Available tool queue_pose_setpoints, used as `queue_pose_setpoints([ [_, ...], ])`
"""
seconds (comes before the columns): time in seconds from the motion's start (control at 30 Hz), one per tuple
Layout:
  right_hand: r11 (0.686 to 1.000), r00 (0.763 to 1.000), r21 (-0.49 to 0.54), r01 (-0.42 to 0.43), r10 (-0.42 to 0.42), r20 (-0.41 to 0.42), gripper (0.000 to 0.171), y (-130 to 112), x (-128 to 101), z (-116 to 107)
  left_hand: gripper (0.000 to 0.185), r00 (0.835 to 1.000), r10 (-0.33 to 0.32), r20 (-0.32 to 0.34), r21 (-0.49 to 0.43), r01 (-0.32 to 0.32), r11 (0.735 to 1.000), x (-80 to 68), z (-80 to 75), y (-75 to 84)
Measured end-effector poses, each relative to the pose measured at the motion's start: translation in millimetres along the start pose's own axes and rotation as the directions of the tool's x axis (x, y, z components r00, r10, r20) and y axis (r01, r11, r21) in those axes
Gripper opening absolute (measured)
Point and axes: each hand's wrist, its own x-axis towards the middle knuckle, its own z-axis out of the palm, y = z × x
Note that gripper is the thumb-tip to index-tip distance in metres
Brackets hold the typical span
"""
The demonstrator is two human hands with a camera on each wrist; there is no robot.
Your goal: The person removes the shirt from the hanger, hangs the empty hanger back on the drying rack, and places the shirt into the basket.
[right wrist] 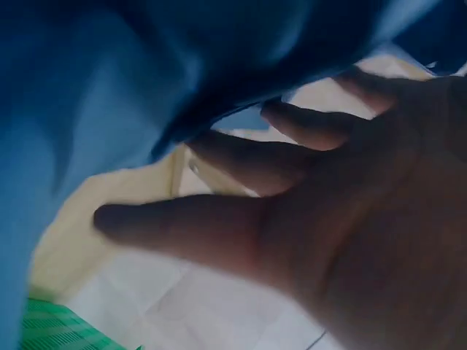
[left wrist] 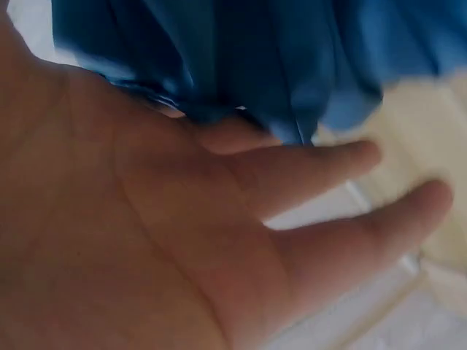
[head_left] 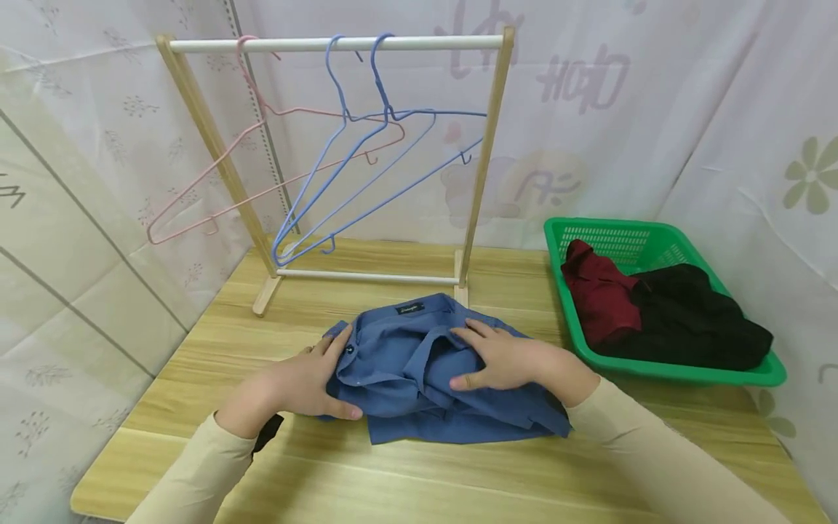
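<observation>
A crumpled blue shirt (head_left: 406, 349) lies on the wooden table (head_left: 419, 473), collar label facing the rack. My left hand (head_left: 308, 382) is at the shirt's left edge, fingers on the collar area and thumb along the lower fold. In the left wrist view the left hand (left wrist: 182, 240) shows an open palm with straight fingers, and the blue shirt (left wrist: 241, 58) lies over the upper fingers. My right hand (head_left: 504, 360) rests flat on the shirt's right half. The right wrist view shows the right hand (right wrist: 350, 204) with fingers spread against the blue shirt (right wrist: 109, 87).
A wooden clothes rack (head_left: 340, 44) stands behind the shirt, carrying one pink hanger (head_left: 262, 145) and two blue hangers (head_left: 366, 145). At the right, a green basket (head_left: 655, 367) holds a dark red garment (head_left: 599, 295) and a black one (head_left: 694, 320). White sheeting surrounds the table.
</observation>
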Motion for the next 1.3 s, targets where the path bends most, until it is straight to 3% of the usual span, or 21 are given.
queue_pose_setpoints([
  [0.17, 0.995, 0.994, -0.062, -0.082, 0.086, 0.061, 0.114, -2.5, -12.6, 24.1, 0.132, 0.999, -0.048, 0.014, 0.094, 0.046, 0.995, 11.8, 21.6, 9.8],
  [0.47, 0.995, 0.995, -0.084, -0.06, 0.066, 0.073, 0.129, 7.3, -14.1, 46.8, 0.125, 0.997, -0.059, 0.055, 0.195, 0.048, 0.98, 26.9, 43.4, 8.4],
  [0.83, 0.989, 0.999, -0.142, -0.031, 0.034, 0.018, 0.105, 12.2, -6.2, 46.8, 0.115, 0.999, -0.035, 0.03, 0.208, 0.028, 0.978, 37.4, 40.9, 10.6],
  [1.13, 0.98, 0.999, -0.196, 0.035, -0.038, -0.011, 0.094, 15.0, -8.7, 48.3, 0.117, 0.998, -0.056, 0.015, 0.179, 0.053, 0.982, 36.7, 45.9, 10.5],
  [1.3, 0.959, 0.989, -0.267, 0.095, -0.122, -0.085, 0.083, 20.8, -8.0, 47.3, 0.116, 0.998, -0.062, 0.005, 0.163, 0.061, 0.985, 35.8, 45.9, 11.8],
])
